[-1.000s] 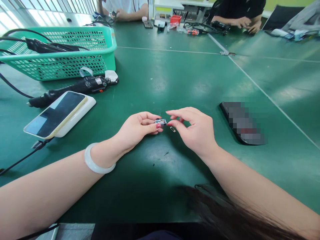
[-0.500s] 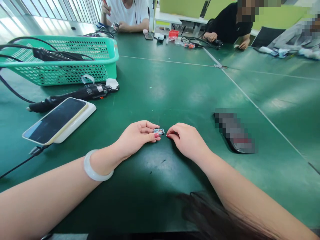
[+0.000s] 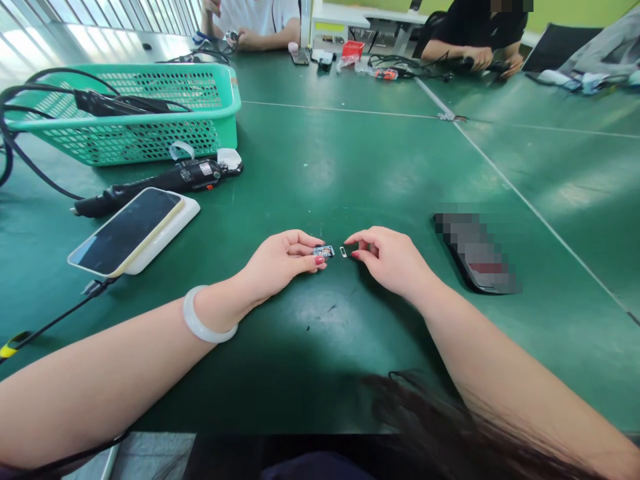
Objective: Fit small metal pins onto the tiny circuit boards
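Between the thumb and fingers of my left hand (image 3: 284, 261) is a small blue patterned piece, like a tiny circuit board (image 3: 324, 251). A small pale rectangular frame (image 3: 343, 252) lies just right of the board, apart from it. My right hand (image 3: 387, 259) is beside the frame, thumb and index finger parted, with nothing seen between them. The frame appears to rest on the green table (image 3: 320, 320).
A green basket (image 3: 165, 141) with black cables stands at the left. Near it lie a black tool (image 3: 165, 181) and a phone (image 3: 131, 230) on a white block. A dark object (image 3: 475, 257) lies at the right. Two people sit across the table, with cables and a red box (image 3: 353, 49).
My right thumb and index finger have parted, and the small frame now shows beside them. The whole view has shifted slightly, with the table's near edge more visible.
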The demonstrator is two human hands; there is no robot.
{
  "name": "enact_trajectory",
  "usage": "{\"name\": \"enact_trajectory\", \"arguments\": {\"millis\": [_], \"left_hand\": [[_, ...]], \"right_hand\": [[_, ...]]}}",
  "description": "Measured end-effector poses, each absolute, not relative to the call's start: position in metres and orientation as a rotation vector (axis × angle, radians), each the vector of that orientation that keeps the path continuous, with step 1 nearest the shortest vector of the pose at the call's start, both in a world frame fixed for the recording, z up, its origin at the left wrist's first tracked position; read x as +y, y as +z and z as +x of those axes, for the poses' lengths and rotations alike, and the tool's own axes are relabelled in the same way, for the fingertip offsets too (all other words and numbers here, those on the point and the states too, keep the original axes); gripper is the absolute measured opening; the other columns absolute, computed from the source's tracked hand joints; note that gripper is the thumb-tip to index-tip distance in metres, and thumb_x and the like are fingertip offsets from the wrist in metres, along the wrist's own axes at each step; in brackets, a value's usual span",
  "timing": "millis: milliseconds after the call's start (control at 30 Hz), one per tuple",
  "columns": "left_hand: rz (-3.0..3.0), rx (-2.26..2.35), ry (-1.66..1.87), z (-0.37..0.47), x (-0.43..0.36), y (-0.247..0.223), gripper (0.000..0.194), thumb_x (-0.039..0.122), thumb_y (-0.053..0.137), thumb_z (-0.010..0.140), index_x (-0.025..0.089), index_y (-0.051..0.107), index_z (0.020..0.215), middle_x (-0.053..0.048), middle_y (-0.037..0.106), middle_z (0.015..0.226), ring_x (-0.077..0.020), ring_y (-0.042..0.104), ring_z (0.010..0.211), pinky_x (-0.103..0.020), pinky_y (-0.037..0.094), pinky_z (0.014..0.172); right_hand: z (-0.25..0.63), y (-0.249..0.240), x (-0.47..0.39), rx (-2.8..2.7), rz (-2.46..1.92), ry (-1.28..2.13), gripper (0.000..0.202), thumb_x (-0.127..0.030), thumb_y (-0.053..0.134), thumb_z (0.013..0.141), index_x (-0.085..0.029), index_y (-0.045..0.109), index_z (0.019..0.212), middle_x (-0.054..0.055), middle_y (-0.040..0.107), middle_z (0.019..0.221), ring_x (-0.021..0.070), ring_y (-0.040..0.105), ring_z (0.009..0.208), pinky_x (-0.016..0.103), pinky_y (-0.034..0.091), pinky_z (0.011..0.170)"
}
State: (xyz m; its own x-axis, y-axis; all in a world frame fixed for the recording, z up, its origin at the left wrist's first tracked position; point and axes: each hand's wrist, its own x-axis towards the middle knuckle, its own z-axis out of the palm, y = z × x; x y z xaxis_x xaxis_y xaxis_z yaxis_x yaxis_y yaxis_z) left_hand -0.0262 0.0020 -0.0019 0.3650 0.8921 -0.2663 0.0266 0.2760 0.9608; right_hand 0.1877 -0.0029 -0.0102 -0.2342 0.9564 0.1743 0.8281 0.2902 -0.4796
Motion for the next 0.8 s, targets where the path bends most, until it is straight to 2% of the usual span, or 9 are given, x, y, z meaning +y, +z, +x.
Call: {"name": "enact_trajectory", "arguments": {"millis": [67,133,233,333,433,567,800], "left_hand": [[1.152,1.033,0.753,-0.0264,0.0021,-0.0028,0.024,0.013,0.073,0.072,0.013,0.064,0.094,-0.007,0.074,0.083,-0.0141,0.069,0.079,-0.03,0.052,0.079],[1.159,1.038,0.753,-0.0264,0.0019,-0.0031,0.023,0.015,0.073,0.072,0.014,0.063,0.094,-0.006,0.074,0.083,-0.0141,0.069,0.079,-0.03,0.052,0.079],[1.159,1.046,0.744,-0.0259,0.0016,-0.0022,0.024,0.014,0.073,0.072,0.014,0.064,0.094,-0.006,0.074,0.084,-0.0141,0.069,0.08,-0.031,0.052,0.08],[1.153,1.056,0.738,-0.0256,0.0016,-0.0009,0.026,0.012,0.073,0.071,0.014,0.063,0.095,-0.006,0.074,0.084,-0.0143,0.069,0.081,-0.032,0.051,0.082],[1.158,1.064,0.731,-0.0258,0.0018,-0.0001,0.026,0.011,0.073,0.071,0.014,0.063,0.095,-0.006,0.074,0.084,-0.0143,0.069,0.081,-0.033,0.051,0.084],[1.174,1.065,0.732,-0.0266,0.0014,-0.0005,0.026,0.013,0.073,0.071,0.015,0.063,0.095,-0.006,0.074,0.085,-0.0144,0.069,0.082,-0.034,0.051,0.087],[1.222,1.077,0.723,-0.0277,0.0012,-0.0023,0.028,0.018,0.076,0.069,0.015,0.064,0.094,-0.007,0.074,0.089,-0.0161,0.069,0.083,-0.037,0.051,0.089]], "right_hand": [[0.1874,-0.0119,-0.0015,-2.205,-1.552,0.383,0.032,-0.007,0.054,0.081,-0.025,0.071,0.101,0.001,0.067,0.091,0.0147,0.061,0.08,0.029,0.048,0.072],[0.1849,-0.0122,-0.0006,-2.248,-1.538,0.371,0.031,-0.006,0.052,0.083,-0.025,0.072,0.097,0.002,0.067,0.096,0.0153,0.062,0.086,0.03,0.048,0.077],[0.1832,-0.0102,0.0,-2.254,-1.585,0.337,0.015,-0.016,0.058,0.084,-0.022,0.072,0.083,0.002,0.067,0.091,0.0168,0.061,0.085,0.032,0.048,0.077],[0.1863,-0.0078,-0.0003,-2.286,-1.581,0.288,0.009,-0.024,0.063,0.083,-0.022,0.072,0.085,0.002,0.068,0.091,0.0183,0.061,0.088,0.034,0.048,0.079],[0.1896,-0.0061,-0.0007,-2.315,-1.579,0.282,0.011,-0.02,0.061,0.084,-0.022,0.071,0.089,0.003,0.069,0.093,0.0182,0.061,0.088,0.033,0.048,0.078],[0.1889,-0.0063,-0.0002,-2.324,-1.644,0.268,0.017,-0.012,0.055,0.084,-0.021,0.069,0.08,0.003,0.068,0.088,0.0179,0.06,0.085,0.033,0.047,0.075],[0.1881,-0.0118,0.0003,-2.341,-1.626,0.095,0.021,-0.01,0.051,0.084,-0.02,0.068,0.076,0.004,0.068,0.084,0.0187,0.06,0.082,0.032,0.046,0.071]]}}
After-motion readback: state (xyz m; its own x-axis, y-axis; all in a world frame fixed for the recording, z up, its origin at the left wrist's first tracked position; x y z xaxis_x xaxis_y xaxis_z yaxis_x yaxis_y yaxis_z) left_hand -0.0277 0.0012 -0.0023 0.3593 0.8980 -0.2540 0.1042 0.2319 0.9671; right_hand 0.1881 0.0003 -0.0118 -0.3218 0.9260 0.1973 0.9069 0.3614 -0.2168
